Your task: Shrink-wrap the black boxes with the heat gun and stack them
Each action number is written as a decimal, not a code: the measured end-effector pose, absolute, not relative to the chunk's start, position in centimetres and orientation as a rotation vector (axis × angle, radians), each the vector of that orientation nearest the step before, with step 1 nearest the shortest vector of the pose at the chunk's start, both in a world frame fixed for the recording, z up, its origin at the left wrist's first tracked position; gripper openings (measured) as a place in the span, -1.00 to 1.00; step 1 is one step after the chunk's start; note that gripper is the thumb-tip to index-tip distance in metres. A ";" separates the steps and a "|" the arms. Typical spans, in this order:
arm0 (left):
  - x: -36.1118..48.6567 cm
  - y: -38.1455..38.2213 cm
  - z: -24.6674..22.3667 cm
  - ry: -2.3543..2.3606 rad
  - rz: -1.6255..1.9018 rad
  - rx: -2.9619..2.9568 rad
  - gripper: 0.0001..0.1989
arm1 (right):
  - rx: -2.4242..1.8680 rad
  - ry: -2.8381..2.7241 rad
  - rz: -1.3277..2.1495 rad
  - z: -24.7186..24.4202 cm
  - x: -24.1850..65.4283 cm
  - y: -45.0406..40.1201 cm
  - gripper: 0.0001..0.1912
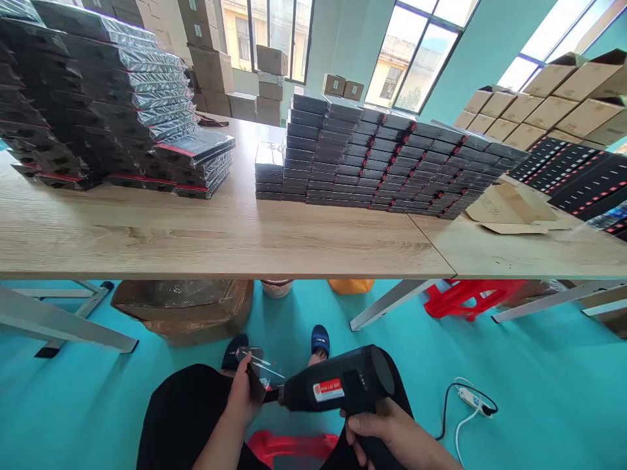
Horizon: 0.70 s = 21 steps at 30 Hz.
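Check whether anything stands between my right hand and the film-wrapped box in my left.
The black heat gun gripped in your right hand spans the gap towards the box in your left hand. Nothing visible stands between its nozzle and the box; whether they touch, I cannot tell.

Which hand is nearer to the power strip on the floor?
Right. The right hand, on the heat gun, is the closer one, with the power strip off to its right. The left hand, holding a box, is farther left.
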State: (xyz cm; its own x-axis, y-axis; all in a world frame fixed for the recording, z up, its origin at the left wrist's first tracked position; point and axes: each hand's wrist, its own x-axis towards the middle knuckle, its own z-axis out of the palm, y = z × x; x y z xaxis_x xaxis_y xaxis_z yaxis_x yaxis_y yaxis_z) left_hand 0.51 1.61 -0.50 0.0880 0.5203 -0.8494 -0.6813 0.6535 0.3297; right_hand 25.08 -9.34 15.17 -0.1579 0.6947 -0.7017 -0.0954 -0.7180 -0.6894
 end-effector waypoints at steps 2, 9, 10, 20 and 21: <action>0.2 2.0 -1.7 1.194 0.921 -0.220 -0.80 | -1.632 -0.627 1.807 14.4 24.8 -9.6 -0.69; 0.1 2.1 -3.1 1.211 0.907 -0.284 -0.75 | -1.539 -0.615 1.868 13.7 22.2 -9.7 -0.63; 0.0 2.1 -3.0 1.231 0.923 -0.299 -0.76 | -1.566 -0.626 1.807 13.7 22.0 -9.7 -0.59; -0.1 1.9 -2.1 1.246 0.978 -0.216 -0.91 | -1.567 -0.577 1.787 13.4 24.4 -9.4 -0.55; 0.1 1.9 -2.1 1.280 0.976 -0.209 -0.90 | -1.591 -0.574 1.750 13.6 24.7 -9.4 -0.57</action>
